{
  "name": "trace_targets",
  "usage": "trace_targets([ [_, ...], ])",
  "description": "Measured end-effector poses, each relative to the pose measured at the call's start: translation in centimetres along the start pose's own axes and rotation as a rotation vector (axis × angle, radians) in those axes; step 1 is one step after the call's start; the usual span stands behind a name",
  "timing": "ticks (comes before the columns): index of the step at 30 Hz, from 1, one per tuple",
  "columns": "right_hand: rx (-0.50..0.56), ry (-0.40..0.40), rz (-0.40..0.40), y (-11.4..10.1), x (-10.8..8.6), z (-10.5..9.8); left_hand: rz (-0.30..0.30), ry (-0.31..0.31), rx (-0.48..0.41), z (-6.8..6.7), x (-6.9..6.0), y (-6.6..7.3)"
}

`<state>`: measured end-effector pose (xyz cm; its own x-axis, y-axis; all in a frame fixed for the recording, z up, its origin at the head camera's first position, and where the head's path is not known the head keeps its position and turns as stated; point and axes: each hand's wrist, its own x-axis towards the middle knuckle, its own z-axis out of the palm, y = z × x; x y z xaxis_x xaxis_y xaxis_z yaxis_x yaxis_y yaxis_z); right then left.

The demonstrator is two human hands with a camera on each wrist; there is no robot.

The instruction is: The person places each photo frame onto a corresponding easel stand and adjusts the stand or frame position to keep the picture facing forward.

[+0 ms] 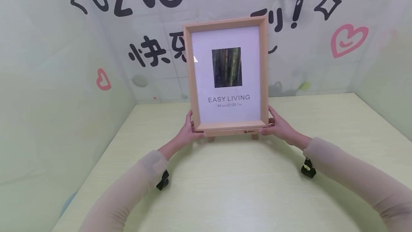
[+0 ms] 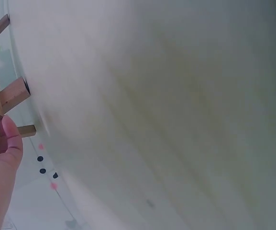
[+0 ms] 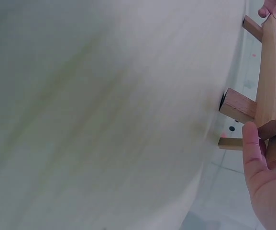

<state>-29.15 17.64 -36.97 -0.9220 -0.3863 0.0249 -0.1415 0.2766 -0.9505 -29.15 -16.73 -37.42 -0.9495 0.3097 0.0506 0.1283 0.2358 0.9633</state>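
A light wooden picture frame (image 1: 264, 74) stands upright in the head view, leaning slightly back, with a white "EASY LIVING" sheet behind its clear front. Its lower edge sits on the ledge (image 1: 231, 132) of a small wooden easel, whose short front feet (image 1: 255, 136) show below. My left hand (image 1: 189, 130) grips the frame's lower left corner, thumb by the ledge's end. At the lower right corner, my right hand (image 1: 280, 128) grips likewise, its thumb at the front. The right wrist view shows an easel leg (image 3: 239, 105) beside the right-hand fingers. The frame hides the easel's upper part.
Underneath is a pale wood-grain table (image 1: 231, 185). A white printed backdrop (image 1: 154, 85) with black lettering and pink hearts hangs behind, and pale sheets (image 1: 58, 92) close off both sides. Black wrist straps (image 1: 308, 169) hang below the sleeves.
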Motion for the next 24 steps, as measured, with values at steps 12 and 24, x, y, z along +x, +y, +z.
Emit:
trace_targets([
  [12,-0.017,0.006,-0.001,0.1,-0.7,-0.5,0.020,-0.017,0.013,0.6,0.2,0.0],
  [24,-0.035,-0.002,0.006,0.4,-1.0,-1.2,0.029,-0.033,0.025,1.1,0.3,0.0],
])
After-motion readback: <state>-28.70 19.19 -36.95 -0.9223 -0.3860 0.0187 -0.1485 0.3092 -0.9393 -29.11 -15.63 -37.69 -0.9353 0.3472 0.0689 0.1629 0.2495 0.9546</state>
